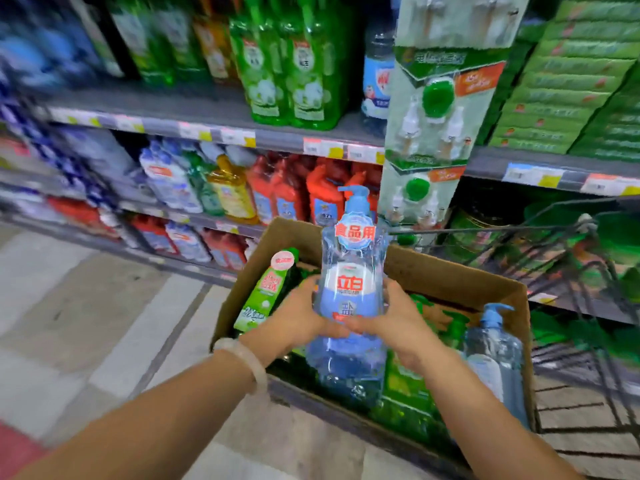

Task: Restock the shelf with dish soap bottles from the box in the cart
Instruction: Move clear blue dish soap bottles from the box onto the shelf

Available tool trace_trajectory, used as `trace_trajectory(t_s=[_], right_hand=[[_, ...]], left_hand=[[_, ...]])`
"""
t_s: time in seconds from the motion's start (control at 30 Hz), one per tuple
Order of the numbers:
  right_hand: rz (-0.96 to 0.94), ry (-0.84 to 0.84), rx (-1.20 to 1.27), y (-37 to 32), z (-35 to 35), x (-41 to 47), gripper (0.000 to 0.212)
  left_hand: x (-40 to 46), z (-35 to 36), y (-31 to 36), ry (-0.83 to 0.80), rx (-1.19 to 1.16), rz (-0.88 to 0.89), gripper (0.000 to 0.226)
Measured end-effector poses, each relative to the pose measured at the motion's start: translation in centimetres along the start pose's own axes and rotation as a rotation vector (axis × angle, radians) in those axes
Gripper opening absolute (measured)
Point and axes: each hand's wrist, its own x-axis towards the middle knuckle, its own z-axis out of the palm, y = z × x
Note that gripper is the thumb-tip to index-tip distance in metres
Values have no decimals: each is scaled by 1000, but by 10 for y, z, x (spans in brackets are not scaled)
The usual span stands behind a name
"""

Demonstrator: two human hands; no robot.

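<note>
A clear blue dish soap bottle [351,271] with a pump top stands upright above the cardboard box [450,275]. My left hand [299,315] grips its left side and my right hand [398,322] grips its right side, fingers meeting across the front label. Inside the box lie a green bottle [268,289] at the left, a second blue pump bottle [495,355] at the right and more green bottles underneath. The box sits in a wire cart [571,271].
Shelves [221,128] ahead hold green bottles on top, with blue, yellow and red bottles on the lower tiers. A hanging strip of green refill packs [436,109] stands just behind the box. Green cartons [568,74] fill the right shelf. Tiled floor [86,323] lies to the left.
</note>
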Motion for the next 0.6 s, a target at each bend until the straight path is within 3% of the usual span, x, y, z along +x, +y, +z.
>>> trace_trajectory(t_s=[0.33, 0.6], right_hand=[[-328, -267, -98, -82, 204, -29, 79], [-440, -481, -156, -113, 395, -57, 72]], left_hand=[[-125, -180, -17, 360, -81, 192, 85], [-236, -333, -61, 595, -58, 242, 75]])
